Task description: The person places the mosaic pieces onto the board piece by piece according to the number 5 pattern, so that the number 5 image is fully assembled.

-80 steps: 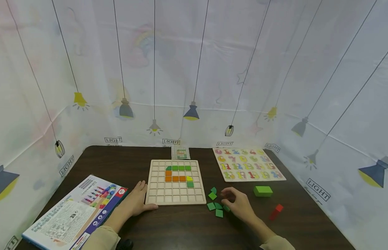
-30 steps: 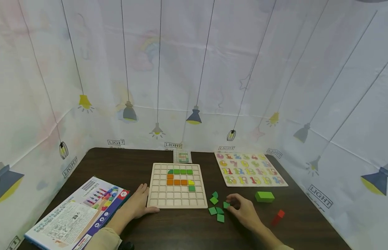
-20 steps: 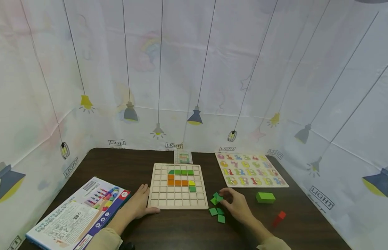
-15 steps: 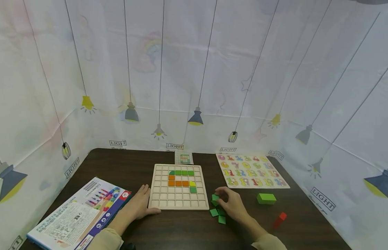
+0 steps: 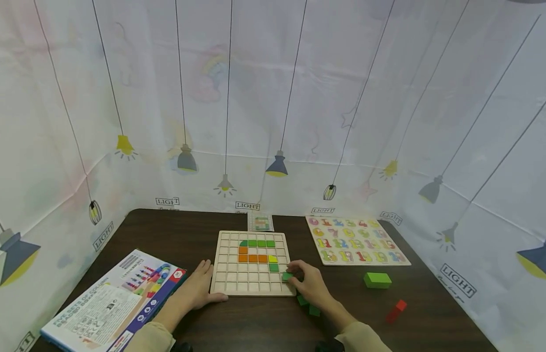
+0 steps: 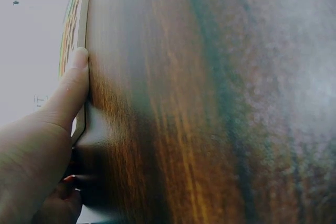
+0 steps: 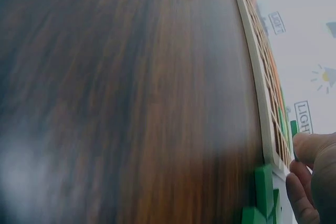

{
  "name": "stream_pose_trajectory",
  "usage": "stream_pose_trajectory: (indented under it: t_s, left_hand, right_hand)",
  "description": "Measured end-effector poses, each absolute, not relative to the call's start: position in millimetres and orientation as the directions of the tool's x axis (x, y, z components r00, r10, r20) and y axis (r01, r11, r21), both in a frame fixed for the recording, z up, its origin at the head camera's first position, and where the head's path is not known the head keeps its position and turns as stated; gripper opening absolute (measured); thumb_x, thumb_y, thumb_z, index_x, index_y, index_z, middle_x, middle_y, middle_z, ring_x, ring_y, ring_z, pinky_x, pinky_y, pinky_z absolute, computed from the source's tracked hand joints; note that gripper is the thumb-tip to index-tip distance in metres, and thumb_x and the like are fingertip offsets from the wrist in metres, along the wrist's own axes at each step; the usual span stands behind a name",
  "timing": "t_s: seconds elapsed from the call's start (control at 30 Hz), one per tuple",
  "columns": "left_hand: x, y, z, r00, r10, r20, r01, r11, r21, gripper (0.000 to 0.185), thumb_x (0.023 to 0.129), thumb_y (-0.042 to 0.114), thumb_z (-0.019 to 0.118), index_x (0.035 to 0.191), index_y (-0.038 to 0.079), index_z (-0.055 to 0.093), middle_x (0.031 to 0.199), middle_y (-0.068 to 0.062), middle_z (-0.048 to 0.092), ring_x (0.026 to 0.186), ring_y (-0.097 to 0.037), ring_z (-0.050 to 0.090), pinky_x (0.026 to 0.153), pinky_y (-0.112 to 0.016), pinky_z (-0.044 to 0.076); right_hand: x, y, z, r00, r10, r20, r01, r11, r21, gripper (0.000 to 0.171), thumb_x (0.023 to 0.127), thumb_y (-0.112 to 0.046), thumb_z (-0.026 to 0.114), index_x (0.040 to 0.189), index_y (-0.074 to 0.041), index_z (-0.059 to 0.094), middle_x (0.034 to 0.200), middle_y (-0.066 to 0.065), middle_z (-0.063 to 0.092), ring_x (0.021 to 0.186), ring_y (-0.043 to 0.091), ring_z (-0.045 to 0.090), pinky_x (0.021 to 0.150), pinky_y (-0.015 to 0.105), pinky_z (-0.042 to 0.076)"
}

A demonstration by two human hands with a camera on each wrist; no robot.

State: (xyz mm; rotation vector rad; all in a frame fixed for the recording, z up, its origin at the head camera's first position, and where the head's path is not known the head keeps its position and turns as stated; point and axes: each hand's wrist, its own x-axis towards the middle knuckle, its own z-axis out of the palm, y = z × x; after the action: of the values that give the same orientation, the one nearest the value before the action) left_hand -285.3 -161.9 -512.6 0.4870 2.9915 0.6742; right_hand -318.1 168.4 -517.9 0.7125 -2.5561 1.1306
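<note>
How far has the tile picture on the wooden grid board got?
Done: green, orange and yellow tiles sit in the wooden grid board. In hand: the right hand pinches a green square tile over the board's right side; the left hand steadies its corner. Left: loose green tiles and most cells.

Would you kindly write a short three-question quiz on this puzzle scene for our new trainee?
1. True or false: the left hand rests against the pale wooden grid board.
2. What does the right hand pinch over the board's right edge?
3. Which lies nearer the small red wooden block: A, the flat printed toy box; B, the green rectangular wooden block?

Key: 1 true. 2 a small green square tile. 3 B.
</note>
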Motion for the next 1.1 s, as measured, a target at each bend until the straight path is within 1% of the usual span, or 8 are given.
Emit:
stream_pose_trajectory:
  t_s: [0.1,0.37,0.47,0.67,0.83,1.1]
  left_hand:
    - [-286,-162,-513,-0.950,0.309,0.035,0.295,0.859,0.419,0.099,0.077,0.057,0.069,0.138,-0.014,0.035,0.144,-0.034,0.027,0.136,-0.045,0.021,0.108,-0.051,0.025]
    - [-285,-163,-512,-0.953,0.300,0.035,0.287,0.867,0.407,0.101,0.077,0.057,0.069,0.138,-0.015,0.034,0.145,-0.033,0.027,0.137,-0.044,0.020,0.108,-0.051,0.024]
    - [-284,-163,-512,-0.952,0.303,0.046,0.295,0.865,0.407,0.100,0.077,0.057,0.069,0.137,-0.015,0.035,0.144,-0.033,0.028,0.136,-0.044,0.021,0.108,-0.051,0.026]
    - [-283,-162,-512,-0.949,0.312,0.048,0.304,0.863,0.402,0.101,0.077,0.058,0.068,0.137,-0.015,0.035,0.144,-0.033,0.028,0.136,-0.044,0.022,0.107,-0.050,0.027]
    - [-282,-161,-511,-0.952,0.302,0.042,0.292,0.864,0.411,0.101,0.076,0.058,0.069,0.138,-0.014,0.035,0.145,-0.032,0.028,0.136,-0.043,0.022,0.107,-0.050,0.027]
    - [-284,-162,-511,-0.953,0.300,0.036,0.287,0.864,0.413,0.101,0.076,0.058,0.070,0.138,-0.015,0.035,0.145,-0.033,0.028,0.136,-0.043,0.022,0.107,-0.051,0.027]
  right_hand:
    - [-319,163,-519,-0.847,-0.336,0.413,-0.531,0.576,-0.621,0.030,0.082,0.002,0.071,0.109,-0.003,0.062,0.095,0.003,0.066,0.078,0.013,0.063,0.064,0.024,0.052]
    - [-321,153,-520,-0.814,-0.360,0.456,-0.579,0.560,-0.592,0.028,0.080,0.004,0.070,0.107,-0.002,0.062,0.095,0.008,0.068,0.079,0.017,0.063,0.065,0.028,0.053]
    - [-323,149,-520,-0.806,-0.375,0.458,-0.592,0.547,-0.593,0.026,0.081,0.003,0.070,0.106,-0.001,0.062,0.095,0.008,0.067,0.080,0.019,0.063,0.066,0.028,0.053]
    - [-324,142,-519,-0.817,-0.383,0.430,-0.576,0.545,-0.609,0.024,0.082,0.002,0.069,0.104,-0.002,0.062,0.095,0.006,0.065,0.085,0.018,0.063,0.070,0.027,0.053]
    - [-324,138,-520,-0.824,-0.385,0.417,-0.567,0.568,-0.597,0.023,0.082,0.001,0.069,0.104,-0.003,0.062,0.094,0.003,0.064,0.084,0.016,0.062,0.070,0.026,0.053]
    - [-322,137,-520,-0.823,-0.391,0.412,-0.568,0.557,-0.606,0.025,0.083,0.002,0.067,0.108,-0.002,0.061,0.096,0.006,0.064,0.086,0.018,0.062,0.070,0.026,0.053]
